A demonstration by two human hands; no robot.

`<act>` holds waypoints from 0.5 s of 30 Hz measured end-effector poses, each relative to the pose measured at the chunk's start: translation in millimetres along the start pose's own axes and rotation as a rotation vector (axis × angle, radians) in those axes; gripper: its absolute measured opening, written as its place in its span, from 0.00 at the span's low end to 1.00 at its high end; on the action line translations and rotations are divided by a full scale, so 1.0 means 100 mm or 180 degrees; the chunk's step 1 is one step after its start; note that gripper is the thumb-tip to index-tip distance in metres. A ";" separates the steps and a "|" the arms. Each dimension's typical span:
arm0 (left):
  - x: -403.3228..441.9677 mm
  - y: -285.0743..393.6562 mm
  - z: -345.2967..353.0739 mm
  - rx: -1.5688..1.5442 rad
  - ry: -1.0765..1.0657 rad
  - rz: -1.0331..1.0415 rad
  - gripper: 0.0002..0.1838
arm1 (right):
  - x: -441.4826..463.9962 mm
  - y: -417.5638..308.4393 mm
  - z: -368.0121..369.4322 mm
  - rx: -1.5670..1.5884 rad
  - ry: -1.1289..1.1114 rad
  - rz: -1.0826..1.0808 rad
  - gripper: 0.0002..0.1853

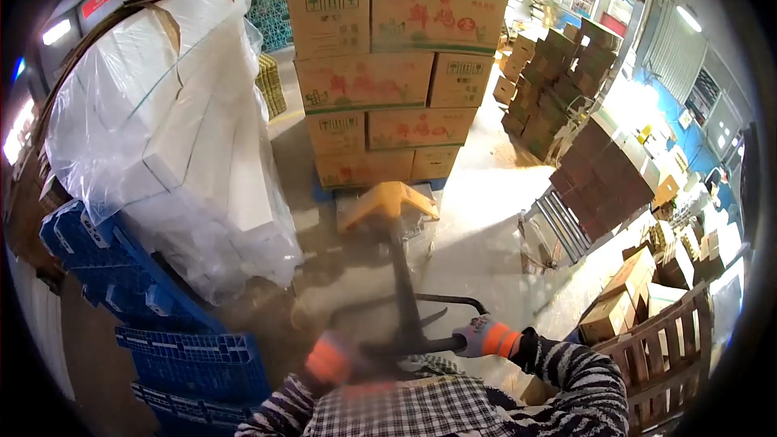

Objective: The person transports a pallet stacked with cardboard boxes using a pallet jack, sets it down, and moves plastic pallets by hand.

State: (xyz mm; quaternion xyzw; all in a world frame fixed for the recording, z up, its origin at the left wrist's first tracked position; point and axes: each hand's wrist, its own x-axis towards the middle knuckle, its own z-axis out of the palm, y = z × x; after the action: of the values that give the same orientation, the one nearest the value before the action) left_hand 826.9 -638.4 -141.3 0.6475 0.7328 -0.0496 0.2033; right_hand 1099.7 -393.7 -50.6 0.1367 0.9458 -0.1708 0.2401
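1. My right hand (483,335), in a grey glove with an orange cuff, is closed around the right end of the black handle (433,346), its fingers wrapped over the bar
2. My left hand (332,356), also with an orange cuff, is at the left end of the same handle, but it is blurred, so I cannot tell how its fingers sit
3. Between my hands and ahead of them, a dark shaft (402,279) runs from the handle to the yellow base (389,201) of the pallet jack, and a black loop arches just beyond the bar
4. Straight ahead of my grip, past the yellow base, the stack of cartons (364,81) stands in four visible layers, printed with red and green marks, and a blue pallet (322,193) shows beneath it
5. To the left of my grip, large white blocks (194,129) sit under clear plastic wrap, with blue pallets (194,356) nearer to my left hand
6. To the right of my grip, a wooden slatted rack (665,352) stands beside cardboard boxes (609,320)
7. Farther ahead on the right, dark brown cartons (603,174) stand by a roller conveyor (558,222), and another carton pile (558,85) rises beyond them
8. Below my grip are my striped sleeves (579,372) and a black-and-white checked garment (405,414)
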 end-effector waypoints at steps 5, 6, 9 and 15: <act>-0.09 -0.31 0.24 -0.0219 -0.0416 0.0141 0.29 | 0.15 -0.24 0.47 0.0002 0.0364 -0.0161 0.15; -0.10 -0.29 0.27 -0.0366 -0.0803 0.0084 0.29 | 0.15 -0.27 0.62 -0.0016 0.0431 -0.0161 0.16; 0.01 -0.26 1.07 -0.0278 -0.0628 0.0512 0.26 | 0.01 -0.29 0.92 0.0013 0.0316 -0.0085 0.16; 0.29 -0.06 2.40 -0.0133 -0.0985 0.0663 0.24 | -0.09 0.11 1.68 0.0052 -0.0009 -0.0335 0.21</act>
State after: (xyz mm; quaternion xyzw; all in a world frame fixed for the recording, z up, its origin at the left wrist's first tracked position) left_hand 875.1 -693.7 -372.2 0.7001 0.6227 -0.1121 0.3310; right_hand 1179.3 -450.9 -187.6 0.0886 0.9499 -0.1910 0.2310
